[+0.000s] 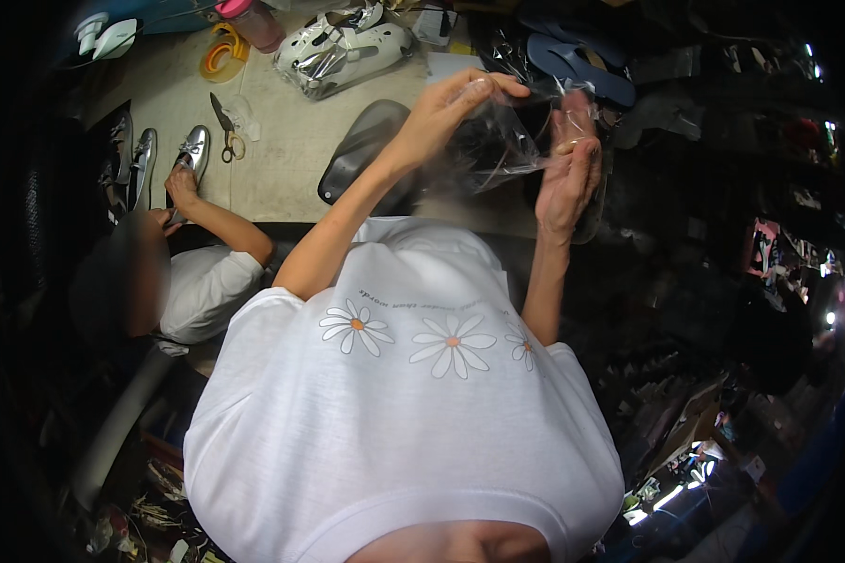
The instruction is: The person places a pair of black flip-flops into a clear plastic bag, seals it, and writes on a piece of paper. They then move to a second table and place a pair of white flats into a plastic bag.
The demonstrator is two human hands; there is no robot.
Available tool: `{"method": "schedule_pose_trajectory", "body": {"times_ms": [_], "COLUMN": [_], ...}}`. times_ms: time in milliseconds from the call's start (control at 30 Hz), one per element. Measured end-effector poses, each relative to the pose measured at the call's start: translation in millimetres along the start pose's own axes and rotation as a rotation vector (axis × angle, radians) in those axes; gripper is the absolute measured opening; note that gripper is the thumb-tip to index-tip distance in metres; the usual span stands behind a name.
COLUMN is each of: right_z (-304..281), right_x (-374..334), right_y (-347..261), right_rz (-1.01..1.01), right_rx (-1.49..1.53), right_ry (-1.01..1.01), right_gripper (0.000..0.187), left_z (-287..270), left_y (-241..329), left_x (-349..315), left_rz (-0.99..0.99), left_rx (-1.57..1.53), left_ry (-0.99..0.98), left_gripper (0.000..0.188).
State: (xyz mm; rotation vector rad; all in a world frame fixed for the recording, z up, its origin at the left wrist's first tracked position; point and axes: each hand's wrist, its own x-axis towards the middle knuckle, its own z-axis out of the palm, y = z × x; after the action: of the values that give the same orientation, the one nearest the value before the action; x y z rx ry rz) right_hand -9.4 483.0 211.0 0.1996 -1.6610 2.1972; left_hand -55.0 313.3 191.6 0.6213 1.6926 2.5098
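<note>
A clear plastic bag (512,145) is stretched between my two hands above the worktable. My left hand (455,103) pinches its upper left side between thumb and fingers. On the other side my right hand (573,169) grips the bag's edge, with film lying over its fingers. Below my left forearm sits a dark grey, smooth, rounded object (371,145), its kind unclear and its right part covered by my arm. Just beyond my right hand are blue-grey slippers (573,61).
A white clog in clear wrapping (343,56), a yellow tape roll (223,58), a pink-lidded jar (252,26) and scissors (225,131) lie on the pale table (286,155). At left, a co-worker's hand (183,183) touches a silver flat shoe (195,145). Dim, cluttered shelves fill the right.
</note>
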Motion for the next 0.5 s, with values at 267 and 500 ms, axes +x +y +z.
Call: {"method": "schedule_pose_trajectory", "body": {"times_ms": [267,500], "right_z": [18.3,30.8], "right_x": [7.6,4.6], "right_y": [16.5,25.7], "right_rz": [0.362,0.412], "right_rx": [0.472,0.396], "right_ry": [0.211,0.372], "right_gripper": [0.046,0.047], "left_z": [-22.0,-39.7], "left_y": [3.2,-9.3], "left_x": [13.3,-14.6], "left_rz": [-0.254,0.152], "left_rx": [-0.741,0.068], "left_ry": [0.161,0.505], "left_gripper": [0.034,0.077]}}
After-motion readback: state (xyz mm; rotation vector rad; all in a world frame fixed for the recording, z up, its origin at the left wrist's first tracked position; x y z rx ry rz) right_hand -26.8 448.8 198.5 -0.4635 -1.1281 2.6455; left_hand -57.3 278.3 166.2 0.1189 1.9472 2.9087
